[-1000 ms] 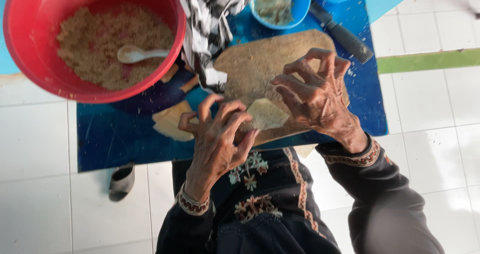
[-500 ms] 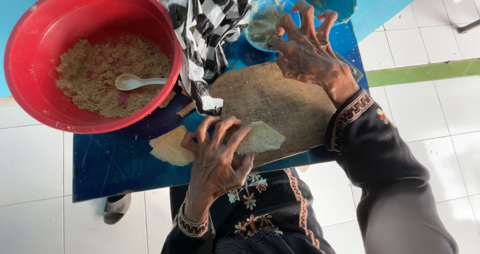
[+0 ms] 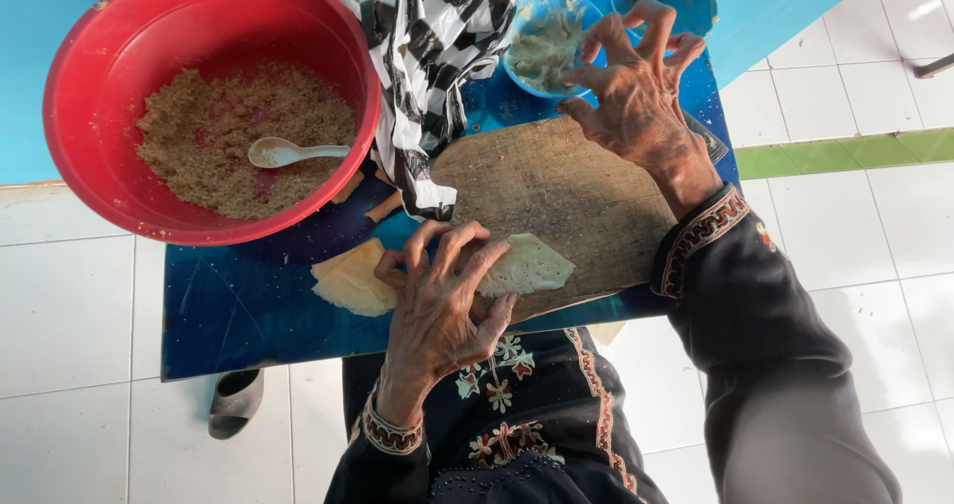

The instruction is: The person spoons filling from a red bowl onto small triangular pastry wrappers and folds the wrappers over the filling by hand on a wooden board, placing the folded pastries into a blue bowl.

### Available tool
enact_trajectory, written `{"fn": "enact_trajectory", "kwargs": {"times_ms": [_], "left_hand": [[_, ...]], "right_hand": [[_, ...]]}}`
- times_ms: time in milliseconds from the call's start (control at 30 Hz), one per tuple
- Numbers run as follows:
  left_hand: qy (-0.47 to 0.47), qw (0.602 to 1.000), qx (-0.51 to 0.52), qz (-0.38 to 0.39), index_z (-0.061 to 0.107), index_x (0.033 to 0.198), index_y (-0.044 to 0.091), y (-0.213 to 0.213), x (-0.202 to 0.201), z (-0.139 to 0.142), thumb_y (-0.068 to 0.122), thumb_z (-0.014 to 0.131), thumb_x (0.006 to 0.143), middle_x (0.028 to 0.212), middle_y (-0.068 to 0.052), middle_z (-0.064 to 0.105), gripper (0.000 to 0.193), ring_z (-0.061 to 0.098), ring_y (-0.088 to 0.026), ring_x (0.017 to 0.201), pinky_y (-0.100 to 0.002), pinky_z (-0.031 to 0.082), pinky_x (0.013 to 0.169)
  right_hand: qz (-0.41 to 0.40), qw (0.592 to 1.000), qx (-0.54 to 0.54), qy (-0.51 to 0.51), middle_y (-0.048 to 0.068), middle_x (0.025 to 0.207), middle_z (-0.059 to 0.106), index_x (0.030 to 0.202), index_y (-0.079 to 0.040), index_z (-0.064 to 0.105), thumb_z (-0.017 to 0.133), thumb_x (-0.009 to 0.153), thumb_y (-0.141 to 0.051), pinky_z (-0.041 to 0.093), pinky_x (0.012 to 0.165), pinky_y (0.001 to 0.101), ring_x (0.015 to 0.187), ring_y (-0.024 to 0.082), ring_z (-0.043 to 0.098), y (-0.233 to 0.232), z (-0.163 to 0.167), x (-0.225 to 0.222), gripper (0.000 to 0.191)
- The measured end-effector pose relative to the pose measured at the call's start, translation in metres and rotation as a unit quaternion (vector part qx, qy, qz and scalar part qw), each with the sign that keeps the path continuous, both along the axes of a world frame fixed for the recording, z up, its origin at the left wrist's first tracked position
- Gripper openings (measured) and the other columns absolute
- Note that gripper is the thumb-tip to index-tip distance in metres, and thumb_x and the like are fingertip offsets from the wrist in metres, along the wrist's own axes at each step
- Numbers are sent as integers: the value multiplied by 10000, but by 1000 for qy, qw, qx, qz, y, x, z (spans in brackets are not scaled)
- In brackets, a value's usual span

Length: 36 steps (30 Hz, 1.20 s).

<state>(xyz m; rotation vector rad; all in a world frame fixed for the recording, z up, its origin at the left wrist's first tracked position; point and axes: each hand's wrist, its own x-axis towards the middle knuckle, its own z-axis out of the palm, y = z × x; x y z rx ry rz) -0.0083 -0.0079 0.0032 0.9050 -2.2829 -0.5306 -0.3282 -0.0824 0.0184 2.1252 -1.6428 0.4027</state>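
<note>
- Pressing spread left hand (image 3: 437, 300) fingers flat on a folded dough wrapper (image 3: 522, 265), lower centre, lying on a wooden board (image 3: 566, 191).
- Reaching right hand (image 3: 641, 91), fingers loosely curled and grasping nothing, beside a small blue bowl (image 3: 547, 37), upper right.
- Sitting upper left: red bowl (image 3: 109, 67) with filling and spoon (image 3: 283, 151).

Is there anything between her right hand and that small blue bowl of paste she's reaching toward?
Nothing visible is in the way. The right hand hovers with fingers spread at the edge of the small blue bowl; the black-and-white plastic bag lies on the bowl's other side. The left hand presses the folded wrapper.
</note>
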Motion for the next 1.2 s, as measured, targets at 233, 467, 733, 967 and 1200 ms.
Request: {"fn": "enact_trajectory", "kwargs": {"times_ms": [233,467,733,967,1200], "left_hand": [[2,1000,-7,3,706,1198,167,0,1,0,403,735,794,1322,0,564,468,403,-296,1301,-540,239,1040],[0,1000,-5,7,704,1210,183,1,1,-1,414,732,789,1321,20,563,481,408,-275,1303,-540,237,1044],[0,1000,-3,10,710,1201,188,2,1,-2,410,735,786,1325,25,557,471,406,-275,1303,-542,233,1043],[3,1000,6,9,709,1215,197,3,2,-3,402,743,774,1333,29,552,488,403,-273,1308,-526,229,1058],[11,1000,3,5,705,1230,194,2,3,-2,393,752,763,1322,29,552,510,397,-271,1307,-522,226,1058]], "right_hand": [[-5,999,-15,36,-41,1251,534,987,-280,795,890,792,-336,264,947,582,1314,320,320,1,-9,-6,225],[-22,999,-8,48,-46,1266,574,936,-221,788,896,827,-365,255,931,576,1311,315,318,3,-13,-12,211],[-7,999,-15,52,-79,1216,594,969,-272,805,895,845,-339,246,932,546,1303,294,324,5,-15,-15,166],[25,997,-50,51,-148,1157,603,970,-279,791,883,803,-274,252,985,511,1306,246,367,4,-14,-15,191],[46,998,-45,-28,-117,1219,596,971,-245,753,944,808,-282,260,1011,546,1316,242,377,4,-16,-11,254]]}}
